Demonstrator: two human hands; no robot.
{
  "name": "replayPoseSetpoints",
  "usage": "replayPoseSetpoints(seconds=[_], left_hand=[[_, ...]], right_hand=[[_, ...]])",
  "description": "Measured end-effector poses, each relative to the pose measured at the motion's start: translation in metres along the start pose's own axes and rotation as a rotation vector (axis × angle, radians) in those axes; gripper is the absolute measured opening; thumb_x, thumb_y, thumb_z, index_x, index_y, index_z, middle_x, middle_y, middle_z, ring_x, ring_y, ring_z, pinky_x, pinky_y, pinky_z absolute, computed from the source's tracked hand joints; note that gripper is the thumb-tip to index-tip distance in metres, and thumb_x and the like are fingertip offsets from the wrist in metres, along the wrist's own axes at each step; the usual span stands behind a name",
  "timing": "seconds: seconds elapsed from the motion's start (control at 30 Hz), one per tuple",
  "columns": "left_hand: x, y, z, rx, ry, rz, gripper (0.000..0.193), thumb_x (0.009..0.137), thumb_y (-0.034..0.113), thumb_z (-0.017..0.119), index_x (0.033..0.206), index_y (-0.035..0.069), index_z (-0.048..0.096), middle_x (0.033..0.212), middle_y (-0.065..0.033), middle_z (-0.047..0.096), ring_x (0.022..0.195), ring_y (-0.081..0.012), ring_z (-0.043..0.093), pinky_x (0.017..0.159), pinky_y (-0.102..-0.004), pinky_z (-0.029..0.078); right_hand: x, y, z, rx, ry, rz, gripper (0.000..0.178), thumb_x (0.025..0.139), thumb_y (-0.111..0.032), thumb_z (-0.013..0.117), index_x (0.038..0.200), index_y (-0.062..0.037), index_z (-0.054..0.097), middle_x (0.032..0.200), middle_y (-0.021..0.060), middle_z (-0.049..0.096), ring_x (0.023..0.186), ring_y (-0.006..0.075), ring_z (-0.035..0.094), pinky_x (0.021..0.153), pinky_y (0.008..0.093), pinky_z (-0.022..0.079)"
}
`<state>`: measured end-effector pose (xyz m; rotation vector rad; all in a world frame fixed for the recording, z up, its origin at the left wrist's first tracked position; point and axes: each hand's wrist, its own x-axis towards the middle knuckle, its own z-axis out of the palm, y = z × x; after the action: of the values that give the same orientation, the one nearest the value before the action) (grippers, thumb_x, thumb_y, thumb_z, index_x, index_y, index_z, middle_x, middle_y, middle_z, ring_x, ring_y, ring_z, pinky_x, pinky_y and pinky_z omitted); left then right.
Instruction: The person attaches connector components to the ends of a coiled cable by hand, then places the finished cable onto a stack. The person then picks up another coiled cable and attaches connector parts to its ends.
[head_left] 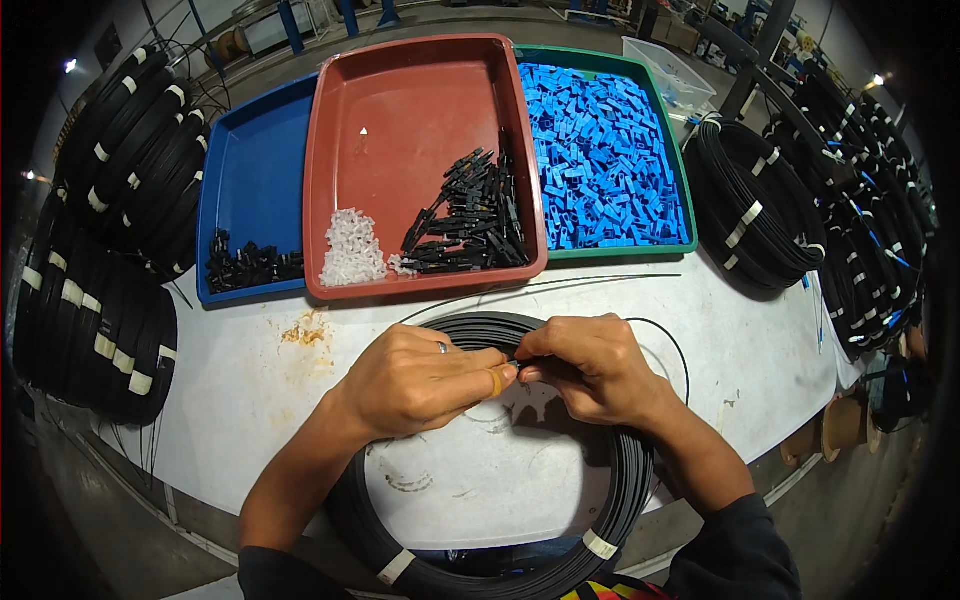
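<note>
Over a large coil of black cable, my left hand and my right hand meet fingertip to fingertip. Both hands are closed in a pinch on a small dark piece, mostly hidden by the fingers, so its kind cannot be made out. A ring and a tan band sit on fingers of my left hand. White tape strips bind the coil, which lies at the near side of the white table. A loose loop of thin black cable curves out to the right of my right hand.
Beyond the hands stand a blue tray with small black parts, a red tray with white pieces and slim black parts, and a green tray of blue clips. Taped cable coils flank both sides, including one coil at right.
</note>
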<state>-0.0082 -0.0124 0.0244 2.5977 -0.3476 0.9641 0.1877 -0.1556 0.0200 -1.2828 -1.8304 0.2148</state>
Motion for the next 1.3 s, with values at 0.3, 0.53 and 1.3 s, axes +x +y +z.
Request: replayPoseSetpoints(seconds=[0.3,0.53,1.3], left_hand=[[0.001,0.001,0.0,0.022,0.019,0.004,0.006,0.081,0.007,0.078,0.087,0.006,0.075,0.089,-0.0041,0.077,0.046,-0.0137,0.054,0.042,-0.027,0.041],[0.0,0.0,0.0,-0.007,0.04,0.003,0.005,0.083,0.007,0.077,0.087,0.006,0.075,0.089,-0.0041,0.077,0.046,-0.0137,0.054,0.041,-0.0269,0.041],[0.002,0.0,-0.003,0.038,0.011,-0.005,0.004,0.085,0.009,0.077,0.088,0.007,0.076,0.089,-0.0042,0.077,0.045,-0.0127,0.053,0.041,-0.0264,0.039]], right_hand=[[0.001,-0.004,-0.002,0.006,0.005,0.006,0.017,0.079,-0.002,0.079,0.094,-0.0008,0.072,0.083,0.0101,0.072,0.067,0.0279,0.069,0.059,0.0351,0.053],[0.002,-0.004,-0.001,0.029,-0.036,0.013,0.022,0.078,-0.002,0.075,0.099,-0.0012,0.069,0.079,0.0126,0.068,0.069,0.0332,0.068,0.061,0.0403,0.053],[0.003,-0.009,-0.002,0.071,0.019,0.109,0.021,0.076,-0.004,0.077,0.096,-0.0013,0.071,0.079,0.0128,0.069,0.07,0.0319,0.068,0.06,0.0383,0.053]])
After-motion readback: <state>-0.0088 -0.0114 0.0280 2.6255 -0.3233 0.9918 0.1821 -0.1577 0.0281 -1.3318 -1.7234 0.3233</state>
